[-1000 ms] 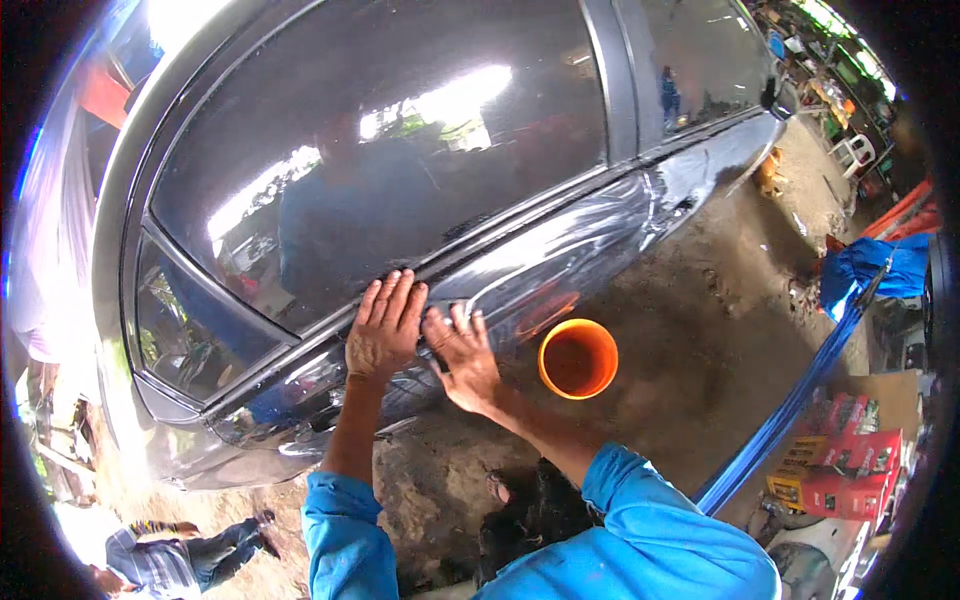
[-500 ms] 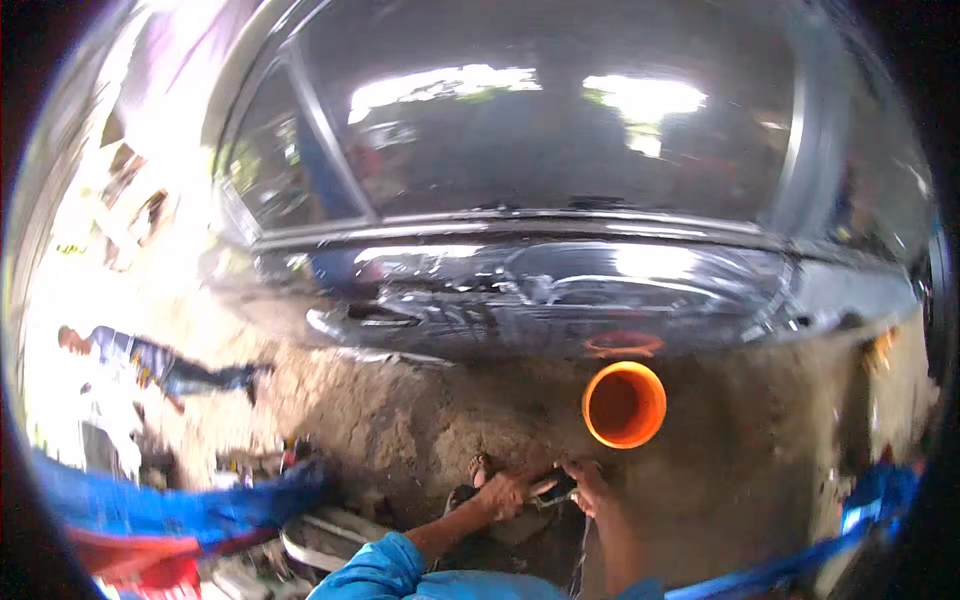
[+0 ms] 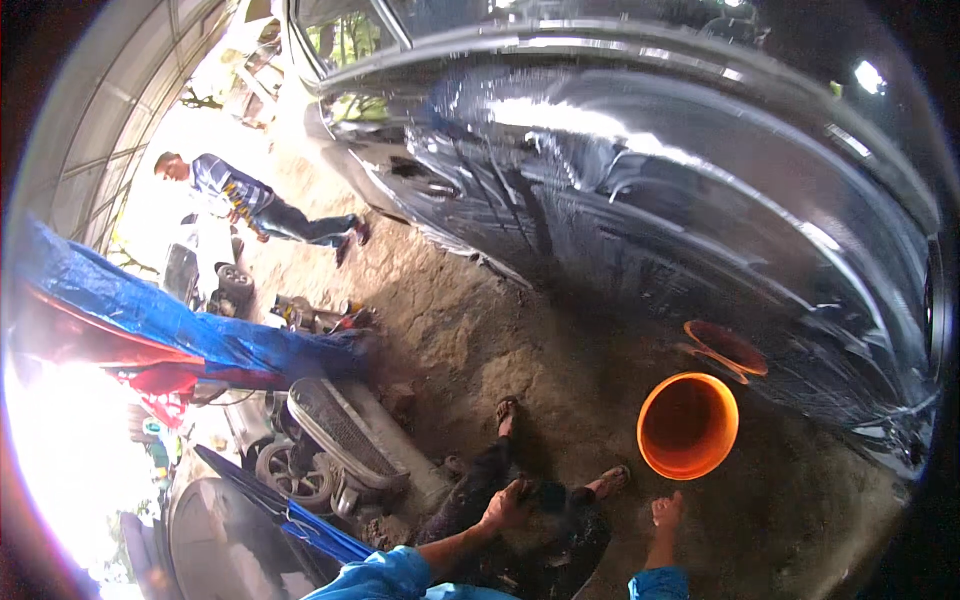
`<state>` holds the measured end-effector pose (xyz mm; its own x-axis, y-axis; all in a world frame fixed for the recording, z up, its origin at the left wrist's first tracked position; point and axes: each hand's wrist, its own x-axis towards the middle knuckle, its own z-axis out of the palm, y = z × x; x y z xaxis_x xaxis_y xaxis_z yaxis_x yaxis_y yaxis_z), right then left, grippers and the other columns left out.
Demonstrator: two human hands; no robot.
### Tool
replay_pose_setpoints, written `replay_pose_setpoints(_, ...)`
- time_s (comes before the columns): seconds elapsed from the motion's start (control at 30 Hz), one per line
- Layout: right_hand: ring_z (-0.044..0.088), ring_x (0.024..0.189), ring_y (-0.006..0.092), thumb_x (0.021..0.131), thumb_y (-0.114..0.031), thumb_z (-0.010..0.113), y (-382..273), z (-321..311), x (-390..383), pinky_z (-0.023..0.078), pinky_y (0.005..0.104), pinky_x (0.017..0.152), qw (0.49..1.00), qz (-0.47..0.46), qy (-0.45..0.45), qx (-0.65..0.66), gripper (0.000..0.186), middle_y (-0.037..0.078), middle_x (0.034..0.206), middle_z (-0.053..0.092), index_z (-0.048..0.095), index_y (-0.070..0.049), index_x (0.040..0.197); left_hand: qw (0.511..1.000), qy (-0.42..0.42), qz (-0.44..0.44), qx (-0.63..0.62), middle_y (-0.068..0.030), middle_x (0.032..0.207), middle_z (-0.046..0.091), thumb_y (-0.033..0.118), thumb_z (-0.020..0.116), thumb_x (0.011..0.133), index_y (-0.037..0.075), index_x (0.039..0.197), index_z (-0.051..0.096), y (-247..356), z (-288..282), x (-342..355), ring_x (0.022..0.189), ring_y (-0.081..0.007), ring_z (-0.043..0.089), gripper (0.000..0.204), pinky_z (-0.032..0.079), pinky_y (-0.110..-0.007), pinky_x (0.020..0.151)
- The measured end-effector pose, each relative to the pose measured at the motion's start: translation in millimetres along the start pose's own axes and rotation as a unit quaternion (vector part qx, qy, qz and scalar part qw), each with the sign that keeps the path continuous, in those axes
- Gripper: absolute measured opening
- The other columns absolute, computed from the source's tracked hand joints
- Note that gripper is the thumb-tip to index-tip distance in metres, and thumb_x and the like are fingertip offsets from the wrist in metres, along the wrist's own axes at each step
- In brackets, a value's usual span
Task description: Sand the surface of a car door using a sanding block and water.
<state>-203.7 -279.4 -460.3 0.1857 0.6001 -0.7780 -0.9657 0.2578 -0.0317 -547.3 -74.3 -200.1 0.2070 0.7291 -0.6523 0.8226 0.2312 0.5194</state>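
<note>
My left hand (image 3: 506, 507) is closed in front of my dark trousers, and what it grips is dark and hard to make out. Lower right, my right hand (image 3: 667, 512) has its fingers curled in, with nothing visible in them. Just beyond that hand an orange bucket (image 3: 648, 437) stands on the ground, its inside in shadow. Beside the bucket rises the glossy black side of a car (image 3: 650, 230), streaked with whitish smears, and the bucket's rim is mirrored in it.
To the left, a person (image 3: 235, 190) in a checked shirt stands on the dirt ground (image 3: 440, 310). A blue tarp (image 3: 200, 335) hangs nearer, above a grey car grille (image 3: 345, 435), a wheel (image 3: 295, 475) and other car parts. My feet are between these parts and the bucket.
My hands were close together around a small pale thing; now they are apart, and that thing is not visible. My view has turned left and down, showing more ground and car parts.
</note>
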Motion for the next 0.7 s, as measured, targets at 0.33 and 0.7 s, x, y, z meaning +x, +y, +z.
replay_pose_setpoints(0.33, 0.060, 0.082, 0.0269, 0.097, -0.038, 0.058, -36.7, -69.3, 109.9, 0.051, 0.0431, 0.090, 0.984, -0.026, 0.170, -0.052, 0.050, 0.015, 0.111, 0.057, 0.052, 0.004, 0.123, 0.949, -0.083, -0.147, -0.266, -0.0055, 0.084, 0.063, 0.023, 0.073, 0.083, 0.004, 0.109, 0.057, -64.0, 17.2, -13.1, 0.073, -0.0145, 0.062, 0.035, 0.050, -0.034, 0.064)
replay_pose_setpoints(0.7, 0.067, 0.094, 0.0288, 0.087, -0.021, 0.064, 45.3, 43.9, 125.5, 0.054, 0.0425, 0.090, 0.992, -0.039, 0.092, -0.083, 0.026, 0.010, 0.102, 0.072, 0.070, -0.004, 0.105, 0.943, 0.019, -0.185, -0.277, -0.0068, 0.086, 0.063, 0.013, 0.068, 0.078, -0.001, 0.106, 0.059, -90.2, -40.3, -10.1, 0.081, -0.0171, 0.060, 0.034, 0.049, -0.034, 0.071)
